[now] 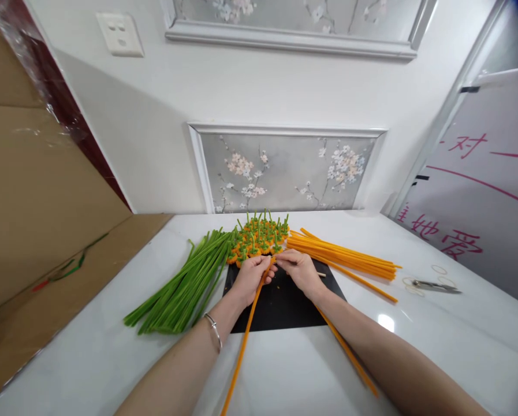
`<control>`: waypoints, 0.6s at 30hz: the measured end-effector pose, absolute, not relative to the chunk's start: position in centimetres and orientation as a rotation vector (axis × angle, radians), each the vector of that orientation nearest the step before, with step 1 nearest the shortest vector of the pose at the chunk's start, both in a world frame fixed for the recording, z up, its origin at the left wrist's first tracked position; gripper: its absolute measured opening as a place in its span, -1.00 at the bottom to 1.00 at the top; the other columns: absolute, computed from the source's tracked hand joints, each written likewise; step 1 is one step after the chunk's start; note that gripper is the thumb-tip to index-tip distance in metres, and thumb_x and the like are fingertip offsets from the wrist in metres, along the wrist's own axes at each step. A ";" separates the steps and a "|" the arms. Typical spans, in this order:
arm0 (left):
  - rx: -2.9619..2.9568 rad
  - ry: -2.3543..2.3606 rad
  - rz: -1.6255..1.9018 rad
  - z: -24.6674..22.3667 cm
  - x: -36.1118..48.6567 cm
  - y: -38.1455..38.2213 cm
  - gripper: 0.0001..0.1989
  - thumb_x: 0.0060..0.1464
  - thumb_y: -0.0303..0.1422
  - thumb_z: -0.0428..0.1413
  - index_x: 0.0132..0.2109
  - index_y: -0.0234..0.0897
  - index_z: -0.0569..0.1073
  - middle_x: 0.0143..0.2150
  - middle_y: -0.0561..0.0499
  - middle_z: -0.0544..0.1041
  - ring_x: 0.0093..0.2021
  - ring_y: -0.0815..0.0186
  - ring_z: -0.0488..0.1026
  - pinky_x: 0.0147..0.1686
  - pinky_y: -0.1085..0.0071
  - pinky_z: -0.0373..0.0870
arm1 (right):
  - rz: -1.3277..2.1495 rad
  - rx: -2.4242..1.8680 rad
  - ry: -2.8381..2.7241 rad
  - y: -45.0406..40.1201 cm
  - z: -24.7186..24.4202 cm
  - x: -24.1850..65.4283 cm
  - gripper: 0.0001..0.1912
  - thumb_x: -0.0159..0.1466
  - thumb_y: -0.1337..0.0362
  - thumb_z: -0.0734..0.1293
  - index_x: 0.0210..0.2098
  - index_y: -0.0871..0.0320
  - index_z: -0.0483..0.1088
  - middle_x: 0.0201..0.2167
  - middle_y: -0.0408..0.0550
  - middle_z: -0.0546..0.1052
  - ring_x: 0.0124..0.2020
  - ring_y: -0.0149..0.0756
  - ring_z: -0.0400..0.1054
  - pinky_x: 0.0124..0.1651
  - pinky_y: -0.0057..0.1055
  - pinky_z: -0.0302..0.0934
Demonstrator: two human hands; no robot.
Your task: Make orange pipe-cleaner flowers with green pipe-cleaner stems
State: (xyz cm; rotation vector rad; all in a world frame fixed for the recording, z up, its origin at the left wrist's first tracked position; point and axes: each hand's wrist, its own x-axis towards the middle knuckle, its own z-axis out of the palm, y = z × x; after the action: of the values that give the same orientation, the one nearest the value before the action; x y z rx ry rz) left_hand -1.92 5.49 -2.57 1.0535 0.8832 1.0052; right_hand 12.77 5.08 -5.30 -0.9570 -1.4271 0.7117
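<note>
My left hand (253, 278), a bracelet on its wrist, is closed round an orange pipe cleaner (244, 342) whose long end trails toward me. Close by on the right, my right hand (301, 269) pinches at the upper end of the same pipe cleaner; its fingertips partly hide that end. Both hands are over a black mat (280, 315). Just beyond them stands a cluster of small orange pieces with green stems (259, 234). Another orange pipe cleaner (349, 353) passes beneath my right forearm.
Green pipe cleaners (185, 289) lie bundled on the left, orange ones (345, 254) on the right. Farther right are a metal tool (436, 286) and thin rubber bands (439, 270). Cardboard (46, 219) borders the white table (284, 370), and a panelled wall (284, 86) rises behind.
</note>
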 end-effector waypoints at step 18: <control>1.059 0.792 0.925 -2.0 -2.7 5.8 -0.94 0.00 -0.49 0.20 -0.37 -0.46 0.50 -0.43 -0.04 0.49 -0.56 0.58 0.34 -0.58 0.72 0.31 | 0.321 -0.973 -1.783 4.7 -4.9 13.4 -0.65 0.25 0.46 0.20 -0.22 0.01 0.57 -0.33 -0.06 0.51 -0.30 -0.33 0.42 -0.22 -0.43 0.32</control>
State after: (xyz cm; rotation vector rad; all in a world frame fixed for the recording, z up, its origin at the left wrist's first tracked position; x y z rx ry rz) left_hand -2.71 5.82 -2.04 1.0587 0.7922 0.9249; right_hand 13.43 4.69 -4.93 -0.9729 -1.7834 0.3213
